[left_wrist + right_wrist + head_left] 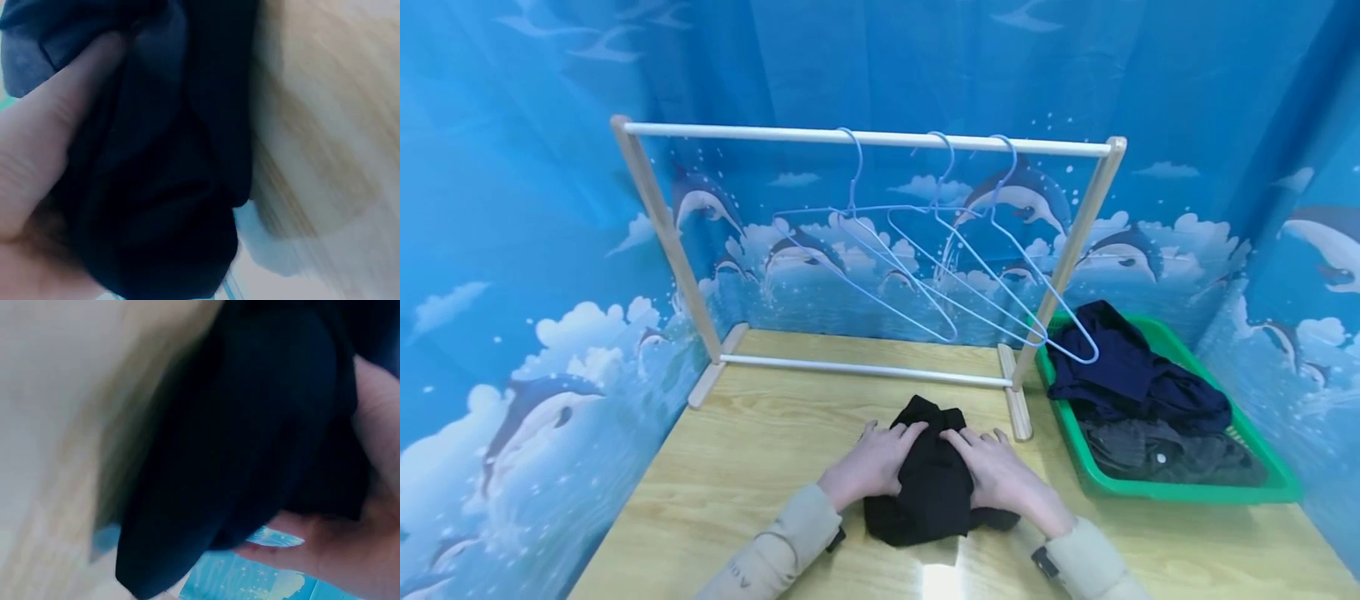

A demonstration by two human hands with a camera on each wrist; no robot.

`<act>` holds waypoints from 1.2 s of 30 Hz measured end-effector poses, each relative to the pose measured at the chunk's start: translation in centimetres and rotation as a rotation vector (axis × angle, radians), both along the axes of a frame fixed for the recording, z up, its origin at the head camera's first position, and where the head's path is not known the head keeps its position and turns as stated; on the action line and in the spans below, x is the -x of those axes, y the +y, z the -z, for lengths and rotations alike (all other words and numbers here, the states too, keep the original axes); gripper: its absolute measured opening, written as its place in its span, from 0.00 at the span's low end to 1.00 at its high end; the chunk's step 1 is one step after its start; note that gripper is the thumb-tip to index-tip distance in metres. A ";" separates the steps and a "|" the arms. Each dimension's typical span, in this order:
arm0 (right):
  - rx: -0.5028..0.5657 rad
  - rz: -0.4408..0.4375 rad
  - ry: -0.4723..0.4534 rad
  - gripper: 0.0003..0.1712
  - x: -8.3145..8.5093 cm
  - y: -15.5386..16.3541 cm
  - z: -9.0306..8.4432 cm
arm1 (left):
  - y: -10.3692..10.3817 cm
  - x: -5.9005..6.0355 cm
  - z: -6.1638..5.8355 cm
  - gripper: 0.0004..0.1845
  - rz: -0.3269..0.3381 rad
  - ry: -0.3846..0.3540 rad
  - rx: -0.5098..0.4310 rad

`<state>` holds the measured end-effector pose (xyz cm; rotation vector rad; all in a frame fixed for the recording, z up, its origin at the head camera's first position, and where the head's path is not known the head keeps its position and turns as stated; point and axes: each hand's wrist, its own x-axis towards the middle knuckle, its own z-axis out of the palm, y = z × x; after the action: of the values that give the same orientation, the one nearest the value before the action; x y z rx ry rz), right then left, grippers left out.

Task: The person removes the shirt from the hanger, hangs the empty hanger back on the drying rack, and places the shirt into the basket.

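Note:
A crumpled black garment (pixel 934 483) is bunched up over the wooden table in front of me; its exact kind is hidden by the folds. My left hand (pixel 880 462) grips its left side, the thumb (pixel 81 81) pressed into the cloth in the left wrist view. On the opposite side my right hand (pixel 996 471) grips the same garment, with the cloth between thumb and fingers (pixel 281 550) in the right wrist view. Dark folds (pixel 169 206) hang below both hands.
A drying rack (pixel 865 136) with wooden posts and white bars stands behind the hands. Several pale blue hangers (pixel 942 242) hang from its top bar. At the right, a green basket (pixel 1180 493) holds navy clothing (pixel 1123 375) and dark grey clothing (pixel 1172 450).

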<state>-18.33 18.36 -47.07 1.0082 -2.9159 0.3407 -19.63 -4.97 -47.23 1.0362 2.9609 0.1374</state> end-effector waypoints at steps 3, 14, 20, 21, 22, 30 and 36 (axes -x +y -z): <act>0.030 0.021 0.114 0.46 -0.2 0.0 -0.1 | 0.1 0.5 -0.2 0.43 0.077 0.074 -0.033; 0.068 0.135 0.336 0.34 -2.0 1.9 -4.7 | 1.6 0.5 -6.2 0.39 0.196 -0.012 -0.127; 0.122 0.212 0.446 0.35 -3.5 5.3 -8.7 | 4.8 0.2 -9.9 0.42 0.241 0.032 -0.190; 0.129 0.226 0.471 0.36 -3.7 5.9 -9.2 | 5.6 0.1 -10.4 0.42 0.245 0.041 -0.201; 0.138 0.241 0.494 0.35 -3.9 6.6 -9.7 | 6.3 0.1 -10.9 0.42 0.251 0.054 -0.208; 0.229 0.360 0.655 0.38 -4.4 12.4 -12.7 | 13.2 0.8 -13.6 0.52 0.287 0.160 -0.198; 0.205 0.491 0.695 0.28 -3.3 16.4 -13.1 | 18.0 2.8 -13.2 0.57 0.300 0.202 -0.235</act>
<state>-15.01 34.79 -34.00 0.2690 -2.3132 0.2008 -22.45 13.02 -33.99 1.5988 2.9654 0.4079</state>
